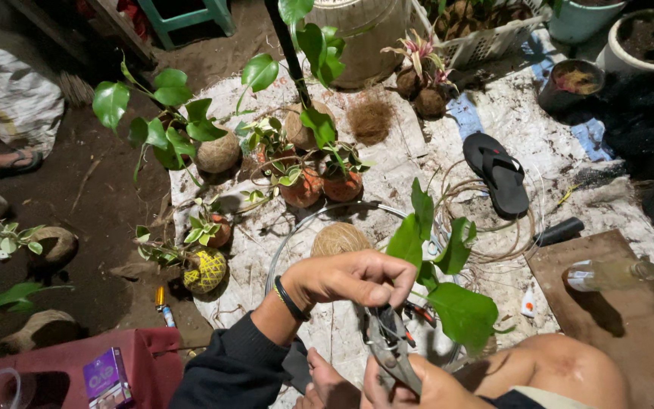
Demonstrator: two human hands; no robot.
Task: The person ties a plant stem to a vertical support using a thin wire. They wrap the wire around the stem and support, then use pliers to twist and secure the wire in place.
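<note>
With our left hand (353, 279) pinching thin wire at the pliers (389, 344) gripped in our closed right hand (410, 382), low beside the leafy plant (448, 288), we risk nicking a fingertip or leaf if the wire slips.

Leafy plant (448, 303) crowds both hands

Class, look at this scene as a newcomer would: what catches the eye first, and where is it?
At bottom centre, the left hand and right hand work a pair of pliers beside a big-leaved green plant. Beyond them, moss-ball plants crowd a white sheet, with a black sandal at right.
</note>
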